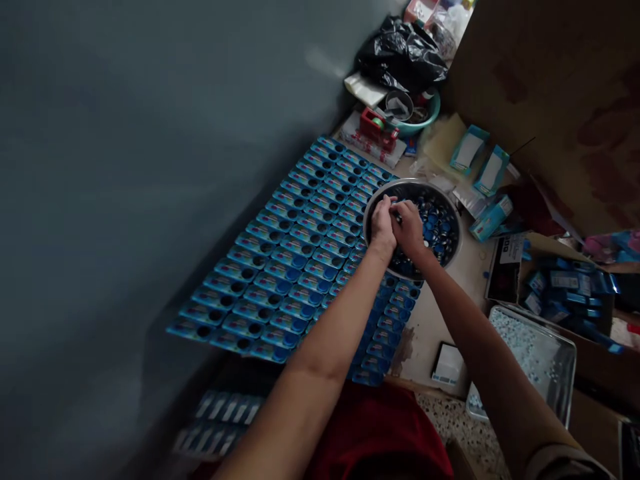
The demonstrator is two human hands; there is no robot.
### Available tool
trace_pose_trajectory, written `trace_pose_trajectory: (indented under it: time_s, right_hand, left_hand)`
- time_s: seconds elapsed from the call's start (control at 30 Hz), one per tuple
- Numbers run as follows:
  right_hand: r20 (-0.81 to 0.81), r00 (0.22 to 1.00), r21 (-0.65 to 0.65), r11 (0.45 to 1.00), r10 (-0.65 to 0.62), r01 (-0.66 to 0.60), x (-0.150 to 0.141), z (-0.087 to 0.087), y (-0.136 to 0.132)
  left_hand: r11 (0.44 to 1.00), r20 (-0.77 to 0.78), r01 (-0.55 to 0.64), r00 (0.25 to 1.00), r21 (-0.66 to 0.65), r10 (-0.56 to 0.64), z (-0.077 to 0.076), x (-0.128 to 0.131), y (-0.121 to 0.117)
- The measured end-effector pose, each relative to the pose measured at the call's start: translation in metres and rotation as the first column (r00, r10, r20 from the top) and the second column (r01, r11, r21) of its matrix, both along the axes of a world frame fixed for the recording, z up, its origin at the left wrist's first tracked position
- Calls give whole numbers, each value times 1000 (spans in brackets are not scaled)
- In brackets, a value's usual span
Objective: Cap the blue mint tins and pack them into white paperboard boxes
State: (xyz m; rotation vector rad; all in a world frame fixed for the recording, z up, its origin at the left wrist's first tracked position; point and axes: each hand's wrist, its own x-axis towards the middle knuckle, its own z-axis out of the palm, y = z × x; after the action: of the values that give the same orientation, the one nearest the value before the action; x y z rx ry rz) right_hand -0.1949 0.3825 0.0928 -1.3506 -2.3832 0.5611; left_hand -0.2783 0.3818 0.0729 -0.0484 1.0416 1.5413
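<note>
Both hands are together over a round metal bowl (456, 250) of small blue and silver round pieces (440, 223), which look like little tins or caps. My left hand (383, 223) is cupped with its fingers curled inward; what lies in it is hidden. Against it rests my right hand (410, 225), its fingers bent and pressed together at the left palm. Left of the bowl, rows of blue printed cards (290, 233) cover the table. Many cards show a dark round hole, while those nearer me have a blue round piece in that spot.
A small white scale (449, 365) and a metal tray (563, 373) of small pale pieces lie at right. Beyond them stands a cardboard box (505, 267) of blue packets. Farther back are a red tape dispenser (379, 129), a teal basin (425, 123) and a black plastic bag (403, 53).
</note>
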Motion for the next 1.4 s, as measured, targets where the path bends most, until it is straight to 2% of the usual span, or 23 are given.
trace_pose_trajectory:
  time_s: [0.07, 0.17, 0.23, 0.33, 0.47, 0.6, 0.67, 0.77, 0.87, 0.9, 0.93, 1.03, 1.1, 1.17, 1.2, 1.27, 1.33, 1.4]
  right_hand:
    - [-113, 991, 8, 997, 74, -74, 4, 16, -5]
    - [-254, 947, -14, 979, 195, -206, 13, 32, -12]
    - [-315, 929, -49, 974, 194, -220, 19, 35, -14]
    - [-457, 888, -156, 978, 55, -141, 27, 32, -12]
    - [-595, 772, -322, 946, -224, 26, 39, 27, 3]
    - [-554, 679, -462, 856, -481, 230, 64, 26, 21]
    - [-530, 633, -514, 807, -565, 290, 82, 26, 22]
    - [-531, 593, -536, 782, -606, 319, 107, 24, 0]
    - [-620, 500, -505, 795, -605, 336, 117, 26, -42]
    - [-636, 474, -496, 793, -609, 353, 116, 28, -58]
    - [-627, 493, -498, 797, -604, 343, 112, 30, -74]
    - [-517, 688, -544, 816, -510, 196, 82, 35, -125]
    - [-441, 800, -614, 787, -407, 62, 48, 29, -153]
    - [-401, 863, -654, 755, -308, -34, 5, 12, -170]
    - [-385, 889, -647, 759, -248, -68, -18, 1, -175]
    - [-330, 940, -560, 819, -79, -128, -64, -22, -178]
    - [-187, 970, -426, 877, 155, -222, -108, -42, -178]
    - [14, 937, -327, 887, 350, -326, -145, -54, -179]
  left_hand:
    - [999, 111, -36, 993, 32, 32, 6, 0, -6]
    - [996, 253, -31, 967, 85, 8, 11, 7, -15]
    - [996, 273, -42, 962, 75, 19, 11, 18, -18]
    - [999, 286, -33, 958, 9, 28, 8, 33, -21]
    - [994, 408, 57, 913, -90, -15, 6, 36, -27]
    - [997, 473, 21, 881, -68, 14, 9, 27, -31]
    - [999, 480, 2, 877, -33, 14, 14, 23, -32]
    - [999, 507, -36, 862, 28, 17, 29, 20, -40]
    - [989, 575, -26, 816, 143, -61, 45, 10, -61]
    - [983, 590, -36, 804, 178, -78, 50, 3, -71]
    - [977, 598, -53, 797, 208, -84, 53, -6, -85]
    - [976, 593, -107, 805, 187, -25, 58, -41, -147]
    - [983, 568, -162, 819, 91, 83, 55, -69, -202]
    - [968, 519, -248, 824, -31, 227, 44, -98, -260]
    - [948, 484, -307, 820, -81, 307, 37, -112, -289]
    - [917, 415, -367, 819, -154, 397, 20, -136, -339]
    - [888, 361, -396, 813, -232, 457, 5, -154, -376]
    - [870, 370, -413, 790, -269, 489, -6, -164, -399]
